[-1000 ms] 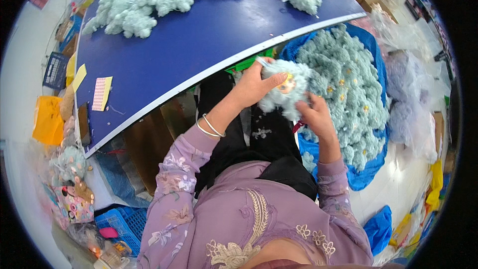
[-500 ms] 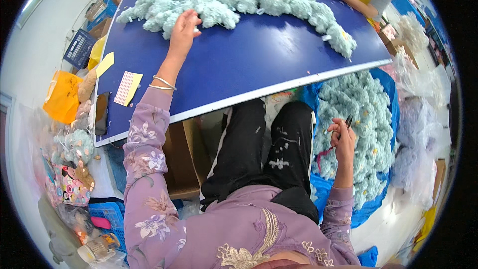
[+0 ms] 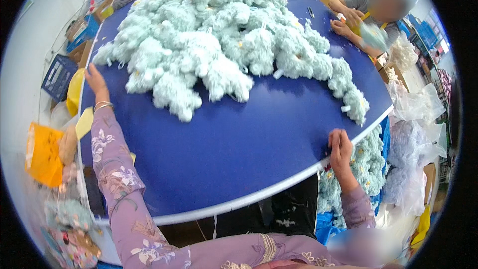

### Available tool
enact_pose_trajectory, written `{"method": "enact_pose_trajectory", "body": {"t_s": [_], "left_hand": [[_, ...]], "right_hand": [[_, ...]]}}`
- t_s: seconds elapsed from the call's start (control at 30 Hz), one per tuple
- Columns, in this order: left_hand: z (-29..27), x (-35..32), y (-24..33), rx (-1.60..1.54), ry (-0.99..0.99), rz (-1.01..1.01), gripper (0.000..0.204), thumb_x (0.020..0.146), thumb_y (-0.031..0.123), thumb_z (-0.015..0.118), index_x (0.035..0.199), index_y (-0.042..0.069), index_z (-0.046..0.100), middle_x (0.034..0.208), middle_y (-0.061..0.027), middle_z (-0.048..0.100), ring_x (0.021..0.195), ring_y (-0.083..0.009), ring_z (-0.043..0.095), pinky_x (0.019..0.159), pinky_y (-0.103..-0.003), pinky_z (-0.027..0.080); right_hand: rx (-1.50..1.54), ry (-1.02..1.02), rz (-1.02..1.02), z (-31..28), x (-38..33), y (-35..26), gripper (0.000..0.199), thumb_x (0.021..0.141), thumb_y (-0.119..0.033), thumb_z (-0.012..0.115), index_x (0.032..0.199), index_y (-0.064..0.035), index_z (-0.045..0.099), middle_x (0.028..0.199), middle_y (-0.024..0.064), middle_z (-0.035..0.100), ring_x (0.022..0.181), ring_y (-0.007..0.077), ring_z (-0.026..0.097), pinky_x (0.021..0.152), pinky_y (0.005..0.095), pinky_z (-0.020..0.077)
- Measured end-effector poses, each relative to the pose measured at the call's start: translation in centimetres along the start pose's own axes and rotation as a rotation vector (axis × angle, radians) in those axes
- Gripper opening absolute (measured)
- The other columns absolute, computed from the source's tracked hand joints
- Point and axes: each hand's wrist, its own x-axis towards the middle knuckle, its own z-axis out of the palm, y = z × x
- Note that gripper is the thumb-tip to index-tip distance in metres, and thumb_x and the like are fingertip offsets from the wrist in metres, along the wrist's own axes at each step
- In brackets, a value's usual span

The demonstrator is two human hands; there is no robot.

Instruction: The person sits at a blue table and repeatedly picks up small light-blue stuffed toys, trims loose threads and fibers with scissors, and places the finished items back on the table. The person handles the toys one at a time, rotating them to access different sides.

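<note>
A large heap of fluffy pale-green plush pieces (image 3: 199, 50), some with small white tags, covers the far half of the blue table (image 3: 224, 154). My left hand (image 3: 97, 82) reaches to the table's left edge, beside the heap's near-left end. Its fingers are stretched out and hold nothing. At the front right edge of the table, my right hand (image 3: 340, 147) rests with its fingers curled in. Something dark red shows beside it at the rim, but what the fingers hold is hidden. One arm of the heap trails down to a plush piece (image 3: 356, 105) near this hand.
Below the right edge, a blue sack (image 3: 382, 154) holds more pale-green plush. Across the table a co-worker's hands (image 3: 348, 22) handle a plush piece (image 3: 373, 37). A small dark tool (image 3: 310, 12) lies nearby. An orange bag (image 3: 42, 154) and blue crate (image 3: 59, 75) stand left.
I have leaned forward over the table. My left hand has moved left from the heap to the edge. My right hand rose from above the sack to the rim; its black-tipped tool no longer shows.
</note>
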Motion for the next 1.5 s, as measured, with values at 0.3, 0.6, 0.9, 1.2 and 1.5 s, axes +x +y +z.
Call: {"method": "enact_pose_trajectory", "body": {"t_s": [0.3,0.6,0.9,1.2,1.5], "left_hand": [[11.5,8.8,-6.1,-0.706,-0.407,-0.487,0.053,0.098,0.039,0.041,0.129,-0.003,0.05,0.128,-0.0198,0.054,0.113,-0.0296,0.055,0.098,-0.036,0.041],[16.0,3.4,-3.1,-0.256,-0.627,-0.432,0.055,0.095,0.043,0.045,0.126,-0.001,0.052,0.126,-0.0204,0.055,0.112,-0.0294,0.056,0.095,-0.037,0.042],[20.2,0.1,5.5,0.303,-0.885,0.071,0.057,0.091,0.048,0.049,0.122,0.001,0.054,0.124,-0.0209,0.056,0.111,-0.0292,0.057,0.091,-0.038,0.043],[21.1,0.5,5.8,0.421,-1.053,0.131,0.059,0.087,0.052,0.053,0.119,0.003,0.056,0.121,-0.0214,0.057,0.11,-0.0289,0.058,0.088,-0.039,0.043],[9.2,2.9,2.0,-0.185,-0.827,-0.481,0.081,0.085,0.063,0.051,0.144,0.011,0.034,0.141,-0.0137,0.045,0.127,-0.0275,0.045,0.101,-0.046,0.034]], "right_hand": [[-0.235,-0.013,-0.033,0.5,-0.1,0.1,0.011,0.092,-0.002,0.048,0.082,-0.0021,0.054,0.066,0.0082,0.052,0.053,0.0176,0.048,0.051,0.0297,0.0373],[-0.223,-0.006,-0.012,1.6,0.1,-2.0,0.01,0.092,-0.004,0.051,0.084,-0.0011,0.056,0.065,0.0082,0.05,0.053,0.0174,0.047,0.05,0.0306,0.037],[-0.105,0.061,-0.059,10.4,1.3,-8.6,0.012,0.078,0.008,0.052,0.084,-0.0015,0.057,0.062,0.0075,0.046,0.051,0.0185,0.047,0.051,0.0286,0.0386],[-0.061,0.18,-0.195,23.7,3.2,-13.3,0.011,0.079,0.002,0.058,0.088,-0.0047,0.058,0.067,0.0118,0.053,0.057,0.0293,0.054,0.054,0.0321,0.0428],[0.627,0.085,-0.066,21.5,2.0,-13.5,0.018,0.1,-0.016,0.047,0.097,-0.0014,0.057,0.084,0.0036,0.058,0.071,0.0106,0.049,0.064,0.0262,0.0408]]}}
